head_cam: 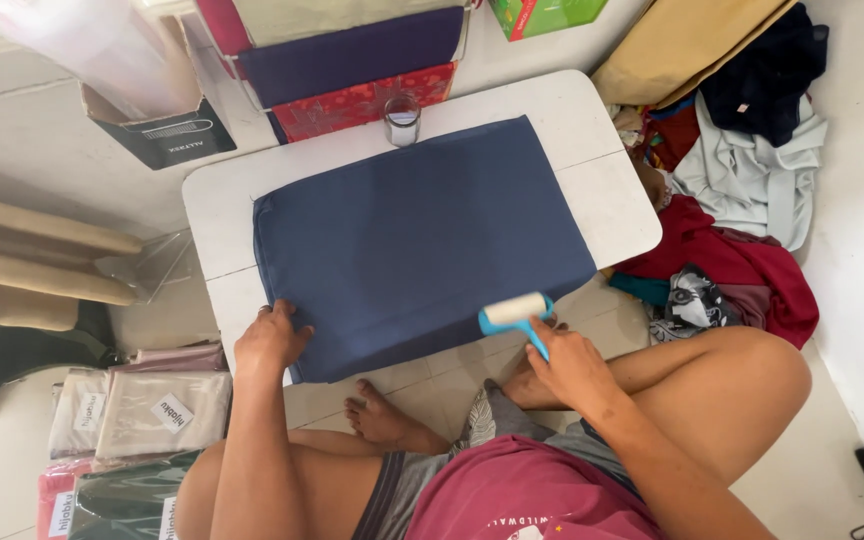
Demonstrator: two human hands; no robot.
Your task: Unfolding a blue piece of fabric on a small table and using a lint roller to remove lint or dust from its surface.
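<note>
A folded navy-blue cloth (422,240) is being shown lying flat and smooth across a small white folding table (602,190), its near edge overhanging the table's front. Its near left corner is being pressed down by the left hand (270,338), fingers spread flat. A lint roller (518,315) with a cream roll and light-blue handle is being gripped by the right hand (567,362), fingers closed around the handle, the roll resting on the cloth's near right corner. A glass jar (402,120) is being left standing just beyond the cloth's far edge. Heaped clothes (742,200) are lying right of the table, packaged fabrics (142,410) to the left.
</note>
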